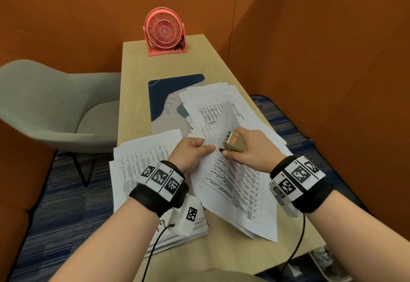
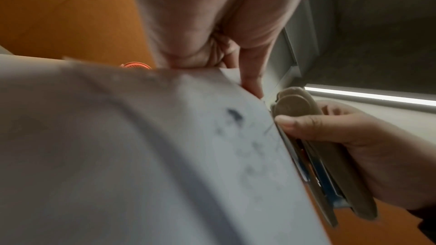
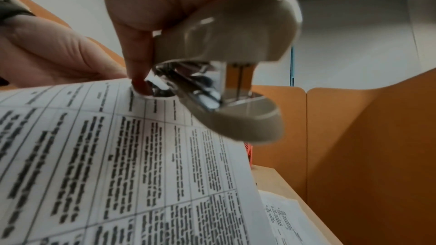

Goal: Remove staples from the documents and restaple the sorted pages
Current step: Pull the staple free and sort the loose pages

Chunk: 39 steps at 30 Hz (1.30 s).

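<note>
Head view: stapled document [image 1: 235, 184] held above the desk [image 1: 137, 77], tilted, between both hands; white sheets printed with a black-ruled table of dense text, too blurred to read. Top corner is folded back, blank side up. Left hand [image 1: 192, 154] pinches that corner, thumb on top, fingers curled under. Right hand [image 1: 250, 150] is wrapped round a beige stapler [image 1: 234, 142], orange label reading "MAX"; its metal end sits at the document corner, right thumb tip touching the paper beside it. Right wrist view shows the stapler [image 3: 226, 66] with its beige base and metal tongue at the page edge; whether it grips a staple can't be made out. Loose printed pages [image 1: 142, 159] stacked under the left wrist, another spread pile [image 1: 213, 97] further back over a blue patterned mat [image 1: 164, 95]. Pink desk fan [image 1: 164, 31] at the desk's far end. Grey chair [image 1: 51, 104] left of the desk.
</note>
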Motion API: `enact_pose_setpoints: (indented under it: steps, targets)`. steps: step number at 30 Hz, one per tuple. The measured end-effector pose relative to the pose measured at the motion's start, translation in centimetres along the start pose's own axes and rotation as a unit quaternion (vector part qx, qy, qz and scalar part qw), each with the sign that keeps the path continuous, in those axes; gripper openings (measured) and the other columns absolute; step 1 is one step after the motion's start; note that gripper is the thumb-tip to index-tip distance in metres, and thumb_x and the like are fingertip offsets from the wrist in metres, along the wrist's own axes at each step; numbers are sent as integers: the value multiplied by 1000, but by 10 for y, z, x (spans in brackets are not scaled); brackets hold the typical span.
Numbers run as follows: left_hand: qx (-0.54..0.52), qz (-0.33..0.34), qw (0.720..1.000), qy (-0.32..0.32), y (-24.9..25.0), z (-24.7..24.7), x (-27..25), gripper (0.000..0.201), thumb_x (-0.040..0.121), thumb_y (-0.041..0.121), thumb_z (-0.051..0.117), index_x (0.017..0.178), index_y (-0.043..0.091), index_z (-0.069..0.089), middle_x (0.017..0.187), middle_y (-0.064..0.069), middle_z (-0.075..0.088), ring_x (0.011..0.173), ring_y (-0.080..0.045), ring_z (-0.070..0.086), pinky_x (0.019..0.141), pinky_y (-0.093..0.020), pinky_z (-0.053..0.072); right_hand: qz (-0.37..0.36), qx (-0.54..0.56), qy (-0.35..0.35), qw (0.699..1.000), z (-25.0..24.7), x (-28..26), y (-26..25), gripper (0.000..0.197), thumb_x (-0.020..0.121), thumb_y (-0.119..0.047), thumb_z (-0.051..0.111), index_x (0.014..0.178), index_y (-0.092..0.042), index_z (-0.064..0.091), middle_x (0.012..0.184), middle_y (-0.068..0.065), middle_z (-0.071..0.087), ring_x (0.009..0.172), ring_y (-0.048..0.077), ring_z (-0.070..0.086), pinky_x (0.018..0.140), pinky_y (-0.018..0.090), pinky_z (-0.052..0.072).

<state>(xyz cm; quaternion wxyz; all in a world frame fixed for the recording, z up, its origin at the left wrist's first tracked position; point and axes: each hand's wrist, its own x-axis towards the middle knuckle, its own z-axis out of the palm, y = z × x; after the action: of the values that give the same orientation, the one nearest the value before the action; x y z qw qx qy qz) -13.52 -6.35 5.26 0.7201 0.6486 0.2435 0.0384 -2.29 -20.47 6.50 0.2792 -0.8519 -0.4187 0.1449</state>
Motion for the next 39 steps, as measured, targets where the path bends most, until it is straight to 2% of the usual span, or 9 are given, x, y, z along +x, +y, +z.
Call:
enact_pose_setpoints:
  steps: [4,9,15,18,21,25,31,34,39]
  targets:
    - [-20,1,1000,7,2,4,-1,13,89,2,55,81,2,66,60,0,69,53,-10,66,52,-18,52,9,16,13,1000,-3,0,-4,36,79,-39,71,98,-14,53,90,2,62,83,20,60,71,33,49]
    - [-77,-1,997,17,-1,6,-2,13,88,0,54,85,0,66,68,-5,71,60,-15,68,58,-22,55,1,31,14,999,-5,0,-5,32,80,-38,71,94,-20,49,87,-2,58,81,18,56,66,27,40]
    - [-68,16,997,22,3,7,-3,12,88,1,56,83,1,67,68,-6,71,60,-16,68,59,-23,56,-2,43,25,999,-3,0,-8,32,79,-38,72,93,-17,52,84,-3,59,79,16,57,64,26,42]
    - [-38,18,999,19,5,3,-1,11,87,5,58,86,1,68,77,-12,71,68,-22,68,70,-30,57,-6,53,29,998,-5,0,-10,29,79,-36,73,89,-18,52,77,-8,55,71,9,52,58,20,36]
    - [-42,16,999,1,4,1,-3,13,85,7,59,90,-2,68,87,-18,70,78,-28,67,81,-37,54,-17,65,16,998,-10,-1,-12,27,77,-33,75,86,-19,53,76,-9,56,69,5,52,58,18,37]
    - [-108,5,993,-39,4,5,-6,13,81,5,59,89,-2,66,77,-9,72,68,-17,69,71,-26,57,-46,86,23,995,-16,2,-13,31,74,-33,78,70,-26,48,67,-12,54,61,2,49,54,15,32]
    - [-105,1,994,-32,4,6,-8,12,87,1,55,81,-1,65,69,-8,71,60,-15,68,60,-22,55,-43,114,11,992,-12,3,-9,32,69,-35,81,72,-27,51,69,-10,58,64,5,54,58,18,39]
    - [-99,-7,995,-26,4,5,-7,13,87,5,56,80,-2,65,68,-10,70,58,-17,67,61,-24,57,-51,101,9,994,-11,4,-8,30,69,-35,82,74,-28,53,72,-8,60,67,7,56,59,20,42]
    - [-59,-23,998,11,-1,6,-5,14,86,9,61,75,1,66,73,-15,68,64,-24,64,72,-33,55,-63,37,5,997,-6,4,-6,32,70,-42,78,71,-33,47,71,-8,60,70,15,59,64,35,49]
